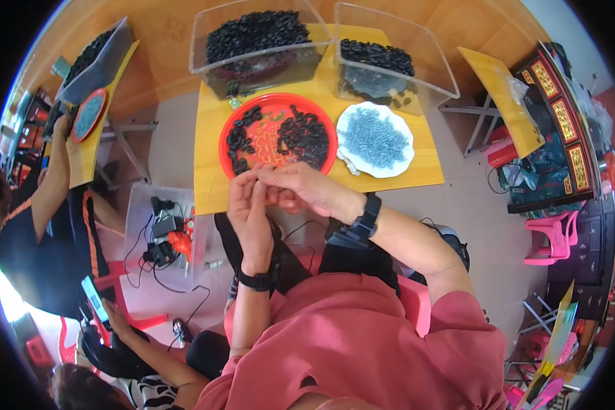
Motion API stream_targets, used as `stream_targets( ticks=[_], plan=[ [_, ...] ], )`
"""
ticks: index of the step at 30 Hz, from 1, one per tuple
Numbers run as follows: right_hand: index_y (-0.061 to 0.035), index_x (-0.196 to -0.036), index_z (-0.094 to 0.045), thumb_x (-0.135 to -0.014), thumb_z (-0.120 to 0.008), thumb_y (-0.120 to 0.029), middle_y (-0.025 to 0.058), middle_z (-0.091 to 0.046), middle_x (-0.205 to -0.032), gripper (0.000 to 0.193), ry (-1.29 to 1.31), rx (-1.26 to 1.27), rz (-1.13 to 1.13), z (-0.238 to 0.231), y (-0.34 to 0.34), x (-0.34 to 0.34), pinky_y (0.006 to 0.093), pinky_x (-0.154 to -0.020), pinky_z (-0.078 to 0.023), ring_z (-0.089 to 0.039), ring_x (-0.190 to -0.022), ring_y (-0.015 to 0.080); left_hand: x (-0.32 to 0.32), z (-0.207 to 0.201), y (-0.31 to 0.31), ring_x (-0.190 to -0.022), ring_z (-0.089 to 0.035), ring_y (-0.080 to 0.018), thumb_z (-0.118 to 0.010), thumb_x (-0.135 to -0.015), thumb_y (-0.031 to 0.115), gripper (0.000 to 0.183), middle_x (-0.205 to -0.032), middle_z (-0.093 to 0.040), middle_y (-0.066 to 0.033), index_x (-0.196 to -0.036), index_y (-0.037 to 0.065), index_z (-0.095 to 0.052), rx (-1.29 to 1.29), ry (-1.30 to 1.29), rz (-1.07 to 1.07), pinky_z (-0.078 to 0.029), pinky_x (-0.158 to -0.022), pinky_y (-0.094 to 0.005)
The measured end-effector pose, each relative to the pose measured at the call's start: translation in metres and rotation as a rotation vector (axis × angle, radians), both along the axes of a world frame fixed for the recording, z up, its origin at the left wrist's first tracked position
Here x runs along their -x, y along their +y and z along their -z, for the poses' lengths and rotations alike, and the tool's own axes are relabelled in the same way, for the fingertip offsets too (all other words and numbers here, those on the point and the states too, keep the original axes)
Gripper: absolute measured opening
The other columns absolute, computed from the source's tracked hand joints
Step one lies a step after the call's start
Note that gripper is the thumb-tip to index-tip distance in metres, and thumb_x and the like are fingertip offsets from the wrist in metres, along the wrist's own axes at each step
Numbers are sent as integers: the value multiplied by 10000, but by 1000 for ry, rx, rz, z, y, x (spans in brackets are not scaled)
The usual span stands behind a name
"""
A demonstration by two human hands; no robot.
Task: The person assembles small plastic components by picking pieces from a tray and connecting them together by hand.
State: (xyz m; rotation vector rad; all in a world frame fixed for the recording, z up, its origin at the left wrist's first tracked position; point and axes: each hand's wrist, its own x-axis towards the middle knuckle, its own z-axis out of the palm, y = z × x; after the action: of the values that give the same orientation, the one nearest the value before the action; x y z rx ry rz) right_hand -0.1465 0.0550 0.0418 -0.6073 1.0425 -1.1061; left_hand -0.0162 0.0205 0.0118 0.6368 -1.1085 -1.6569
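Observation:
My left hand (249,215) and my right hand (311,190) meet over the near edge of a red round tray (223,142), fingertips pinched together. Whatever is between the fingers is too small to make out. Inside the tray lie two heaps of small black ring-like parts (304,137), one at each side, with a gold pattern showing between them. Right of the tray, a white scalloped plate (379,173) carries many small grey-blue pieces (372,137). Both stand on a yellow wooden table (212,195). A dark band is on each wrist.
Two clear plastic bins (263,85) (434,78) of black parts stand at the table's far side. On the floor at left, a clear box (140,205) holds cables and adapters. A co-worker (55,225) sits at another table; a person lower left holds a phone (96,301).

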Motion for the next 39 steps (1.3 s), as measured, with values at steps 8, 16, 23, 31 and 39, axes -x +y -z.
stream_targets(
  ticks=[8,16,23,31,39],
  plan=[
    [-91,-762,-592,-898,-599,-456,-35,-509,-638,390,-200,6,-62,-10,2,-3,194,-447,-326,-445,-496,47,-6,-11,-2,-973,-593,-124,-530,-945,60,172,-1089,-630,-76,-1096,-7,-578,-7,-6,6,-454,-870,-247],
    [-103,-1027,-636,-949,-530,-405,-74,-421,-658,329,-152,84,-97,-11,10,5,191,-456,-259,-361,-526,36,-8,-9,-1,-1021,-553,-123,-507,-972,152,257,-1136,-607,-74,-1150,-12,-594,27,-140,193,-411,-925,-271],
    [-160,-1039,-611,-964,-484,-395,-118,-301,-619,277,-327,102,-241,8,8,11,170,-417,-166,-258,-489,-2,-10,-10,0,-971,-544,-109,-496,-977,160,276,-1078,-608,-55,-1151,-34,-587,162,-115,267,-400,-900,-264],
    [-200,-633,-365,-951,-467,-416,-111,-275,-545,398,-484,71,-173,14,13,-2,185,-367,-132,-210,-407,11,-12,-4,-3,-916,-550,-98,-500,-970,141,252,-1000,-613,-48,-1112,-38,-608,130,-121,263,-417,-841,-250],
    [-205,-609,-352,-928,-475,-454,-116,-260,-517,422,-430,54,-103,4,17,-8,170,-358,-143,-216,-401,1,-10,-2,-4,-1034,-562,-159,-448,-997,201,331,-1124,-611,-109,-1137,-69,-579,16,-91,296,-411,-927,-289]
  ],
)
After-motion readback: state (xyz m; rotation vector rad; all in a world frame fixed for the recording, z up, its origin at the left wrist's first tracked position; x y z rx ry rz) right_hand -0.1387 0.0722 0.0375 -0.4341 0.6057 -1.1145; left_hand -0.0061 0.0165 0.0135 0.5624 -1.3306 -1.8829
